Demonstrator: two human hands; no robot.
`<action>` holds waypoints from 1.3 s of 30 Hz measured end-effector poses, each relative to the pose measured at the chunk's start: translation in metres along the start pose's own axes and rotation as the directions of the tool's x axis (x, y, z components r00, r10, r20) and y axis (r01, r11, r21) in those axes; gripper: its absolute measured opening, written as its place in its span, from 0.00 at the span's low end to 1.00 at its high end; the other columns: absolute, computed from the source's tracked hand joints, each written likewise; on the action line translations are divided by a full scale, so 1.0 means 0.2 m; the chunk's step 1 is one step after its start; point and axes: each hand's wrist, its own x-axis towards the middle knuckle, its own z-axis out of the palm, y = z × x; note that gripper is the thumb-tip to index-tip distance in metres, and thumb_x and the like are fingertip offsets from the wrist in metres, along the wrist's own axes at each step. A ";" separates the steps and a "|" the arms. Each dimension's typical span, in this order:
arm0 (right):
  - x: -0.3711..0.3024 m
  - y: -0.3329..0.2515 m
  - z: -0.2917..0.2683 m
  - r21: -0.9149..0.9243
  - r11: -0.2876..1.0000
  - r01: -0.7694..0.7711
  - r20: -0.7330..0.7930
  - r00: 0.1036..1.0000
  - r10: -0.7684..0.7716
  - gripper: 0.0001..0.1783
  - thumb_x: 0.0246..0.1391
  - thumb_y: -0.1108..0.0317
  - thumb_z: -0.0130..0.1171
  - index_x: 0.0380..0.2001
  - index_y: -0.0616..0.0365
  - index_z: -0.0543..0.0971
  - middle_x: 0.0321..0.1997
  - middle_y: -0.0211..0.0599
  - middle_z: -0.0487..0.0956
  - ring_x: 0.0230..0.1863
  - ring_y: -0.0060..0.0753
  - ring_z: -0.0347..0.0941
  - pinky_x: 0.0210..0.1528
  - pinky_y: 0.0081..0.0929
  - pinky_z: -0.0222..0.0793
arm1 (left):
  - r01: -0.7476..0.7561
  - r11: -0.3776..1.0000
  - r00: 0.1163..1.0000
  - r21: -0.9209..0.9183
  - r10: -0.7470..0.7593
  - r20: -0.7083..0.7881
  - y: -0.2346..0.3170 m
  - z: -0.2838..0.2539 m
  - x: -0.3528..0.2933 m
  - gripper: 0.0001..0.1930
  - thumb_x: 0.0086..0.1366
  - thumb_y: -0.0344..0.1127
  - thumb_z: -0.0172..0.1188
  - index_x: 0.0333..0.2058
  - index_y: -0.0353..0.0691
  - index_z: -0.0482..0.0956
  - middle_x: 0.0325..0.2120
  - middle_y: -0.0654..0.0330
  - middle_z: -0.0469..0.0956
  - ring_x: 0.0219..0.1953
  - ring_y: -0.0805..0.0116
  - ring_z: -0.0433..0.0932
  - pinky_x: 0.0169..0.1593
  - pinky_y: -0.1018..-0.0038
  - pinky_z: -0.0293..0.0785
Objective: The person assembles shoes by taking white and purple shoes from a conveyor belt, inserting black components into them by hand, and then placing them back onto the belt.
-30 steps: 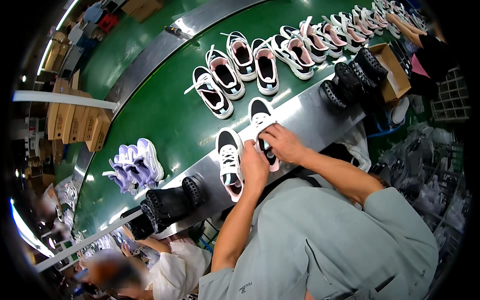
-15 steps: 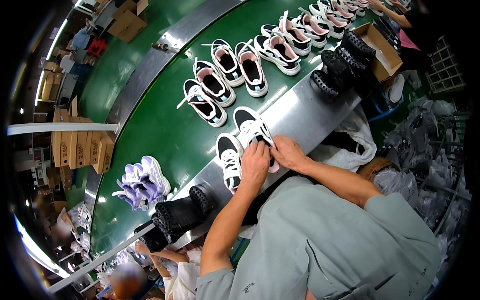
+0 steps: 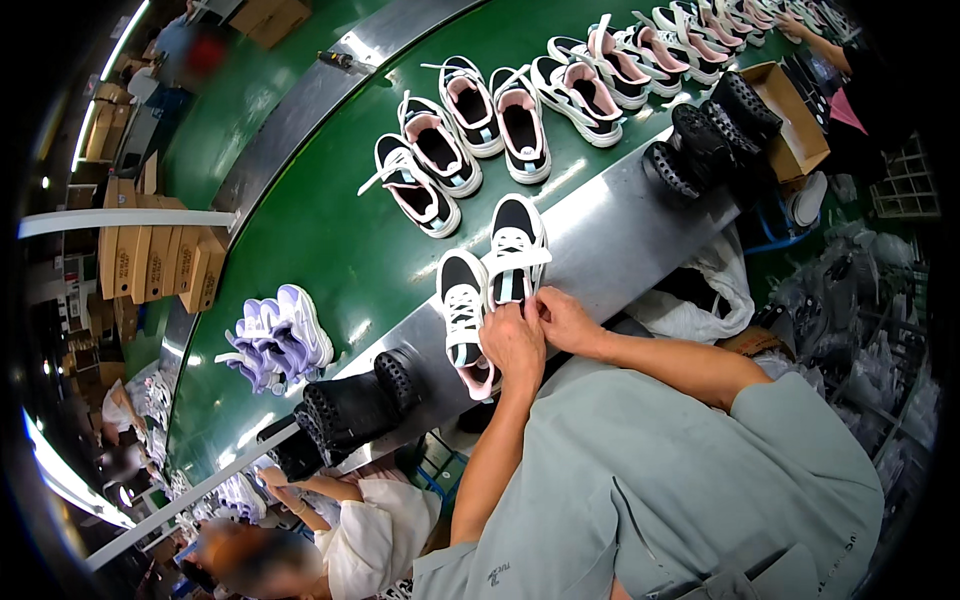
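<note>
A black-and-white sneaker (image 3: pixel 518 232) with a strap across its laces stands on the metal ledge, toe pointing away from me. My left hand (image 3: pixel 514 345) is closed at its opening, over the heel end, and hides much of that part. From the right, my right hand (image 3: pixel 567 318) is closed on the same opening, its fingertips close to the left hand's. What exactly the fingertips pinch is hidden. Just left of it stands a matching sneaker (image 3: pixel 463 308) with pink lining, beside my left hand.
More black, white and pink sneakers (image 3: pixel 435 150) line the green belt (image 3: pixel 330 260) ahead. Lilac sneakers (image 3: pixel 285 335) sit at left. Black studded blocks (image 3: pixel 350 415) rest on the metal ledge (image 3: pixel 610 230) on both sides. An open carton (image 3: pixel 795 125) and a co-worker are at far right; another person is at lower left.
My hands have moved from the sneaker's laces back toward its heel opening. Its strap now lies across the front. The whole view has shifted slightly.
</note>
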 end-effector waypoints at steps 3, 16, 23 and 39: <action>0.03 0.01 -0.12 0.417 0.848 -0.328 0.226 0.941 0.253 0.13 0.60 0.61 0.63 0.33 0.61 0.76 0.25 0.33 0.75 0.25 0.26 0.73 0.24 0.29 0.70 | 0.148 0.972 0.989 -0.182 -0.142 0.045 -0.03 0.00 0.01 0.16 0.65 0.42 0.62 0.25 0.34 0.81 0.24 0.47 0.79 0.28 0.44 0.77 0.36 0.54 0.69; 0.36 -0.39 -0.37 0.355 0.749 -0.560 0.374 0.819 0.435 0.15 0.63 0.61 0.60 0.27 0.61 0.78 0.21 0.26 0.71 0.16 0.15 0.60 0.12 0.18 0.49 | 0.500 0.691 0.865 -0.521 -0.422 0.271 -0.03 -0.09 0.02 0.18 0.68 0.44 0.59 0.29 0.31 0.82 0.18 0.49 0.76 0.22 0.58 0.73 0.31 0.62 0.68; 0.20 -0.27 -0.32 0.279 0.773 -0.570 0.397 0.802 0.448 0.16 0.63 0.62 0.56 0.27 0.64 0.80 0.20 0.29 0.75 0.16 0.18 0.64 0.14 0.20 0.54 | 0.570 0.432 0.797 -0.699 -0.498 0.341 -0.02 -0.04 0.05 0.13 0.68 0.34 0.62 0.28 0.29 0.83 0.18 0.66 0.74 0.20 0.79 0.66 0.25 0.79 0.61; 0.09 -0.02 -0.34 -0.260 0.955 -0.139 0.052 0.986 0.158 0.21 0.56 0.60 0.64 0.44 0.66 0.75 0.32 0.50 0.81 0.33 0.49 0.78 0.38 0.40 0.73 | -0.191 0.960 0.972 -0.205 0.214 0.098 -0.05 -0.31 -0.24 0.19 0.63 0.31 0.63 0.54 0.40 0.77 0.38 0.53 0.79 0.43 0.54 0.77 0.43 0.60 0.72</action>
